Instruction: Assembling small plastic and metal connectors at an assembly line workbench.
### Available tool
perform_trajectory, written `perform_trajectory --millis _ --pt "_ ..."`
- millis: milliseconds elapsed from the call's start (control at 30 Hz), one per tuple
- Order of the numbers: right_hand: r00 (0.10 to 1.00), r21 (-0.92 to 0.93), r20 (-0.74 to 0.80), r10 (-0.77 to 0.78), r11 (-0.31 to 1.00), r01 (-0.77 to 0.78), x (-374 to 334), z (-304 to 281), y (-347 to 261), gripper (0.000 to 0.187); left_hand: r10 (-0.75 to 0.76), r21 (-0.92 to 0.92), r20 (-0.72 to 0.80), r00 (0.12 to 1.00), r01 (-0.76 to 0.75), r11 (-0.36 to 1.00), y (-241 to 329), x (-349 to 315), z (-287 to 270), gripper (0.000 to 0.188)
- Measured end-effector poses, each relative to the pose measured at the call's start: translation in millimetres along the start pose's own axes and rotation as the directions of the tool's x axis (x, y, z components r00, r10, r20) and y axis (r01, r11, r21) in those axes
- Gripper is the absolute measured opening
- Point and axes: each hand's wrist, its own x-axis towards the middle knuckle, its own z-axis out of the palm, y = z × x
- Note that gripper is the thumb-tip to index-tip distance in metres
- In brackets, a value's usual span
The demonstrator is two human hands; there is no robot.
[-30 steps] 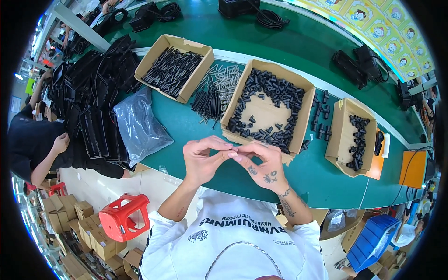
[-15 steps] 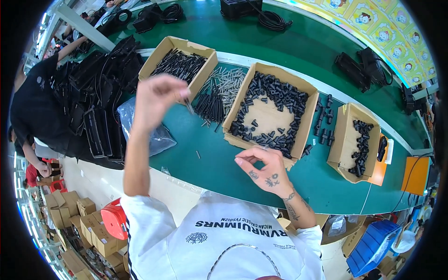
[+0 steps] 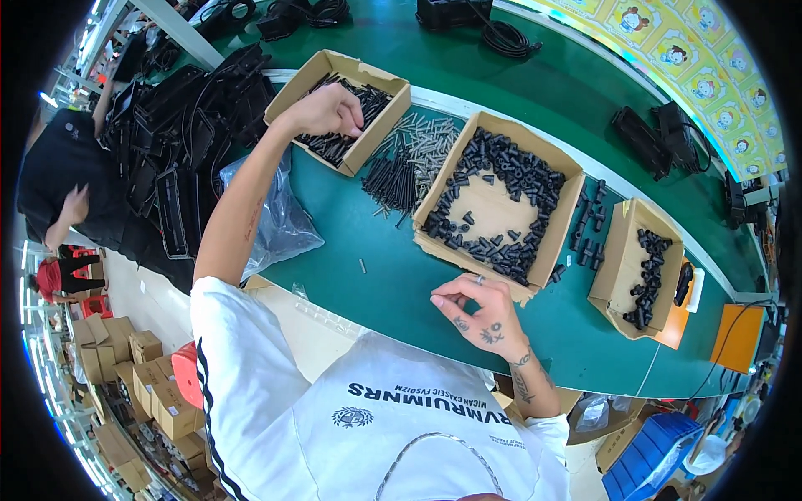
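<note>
My left hand (image 3: 331, 113) is over the far left cardboard box (image 3: 380, 132), its fingers curled down close to the thin black rods (image 3: 327, 149) inside. Whether anything sits between those fingertips is hidden. My right hand (image 3: 483, 311) hovers above the near edge of the middle cardboard box (image 3: 468, 260), thumb and fingers drawn together in a pinch; what they hold, if anything, is too small to make out. Black T-shaped fittings (image 3: 535, 184) line that middle box. Between the two boxes lie loose black rods (image 3: 391, 179) and silver metal pins (image 3: 434, 142).
A smaller box (image 3: 616, 280) of black fittings stands at the right, with loose fittings (image 3: 591, 219) beside it. One small pin (image 3: 362, 266) lies on the green table (image 3: 334, 284). At left are a plastic bag (image 3: 280, 221), heaped black housings (image 3: 180, 159) and a person in black (image 3: 71, 159).
My left hand has moved away from me, into the space over the rod box; the thin rod it held is no longer visible. My right hand keeps its pinch nearly in place.
</note>
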Motion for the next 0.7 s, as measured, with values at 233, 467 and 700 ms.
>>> perform_trajectory --millis 233,467,700 --pt "1.0 -0.011 0.015 0.0 1.0 0.0 -0.8 4.9 1.2 0.008 0.123 0.092 -0.017 0.992 -0.121 0.988 -3.0 -20.7 12.1 0.015" --pt "0.992 -0.244 0.039 -0.117 0.962 0.123 18.0 58.1 2.9 0.017 0.241 0.185 -0.608 0.757 -0.16 0.97 45.8 -94.9 52.5 0.013" --pt "0.964 -0.6 0.01 -0.266 0.769 0.219 58.3 145.7 24.0 0.025 -0.004 -0.248 -0.633 0.774 -0.198 0.948 44.9 -135.4 139.5 0.009"
